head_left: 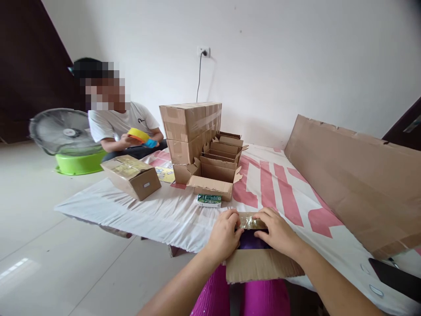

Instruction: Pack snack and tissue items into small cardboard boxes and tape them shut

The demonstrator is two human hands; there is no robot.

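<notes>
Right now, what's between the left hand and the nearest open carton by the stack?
Head view: a small green-and-white pack on the cloth, beyond the left hand, close to that carton.

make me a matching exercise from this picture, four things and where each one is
Things
1. nearest box
2. yellow roll
3. black plug
4. green basin

Places
A. in the wall socket
B. on the floor
C. touched by the left hand and right hand
D. in the other person's grasp

Pairs: 1-C, 2-D, 3-A, 4-B
</notes>
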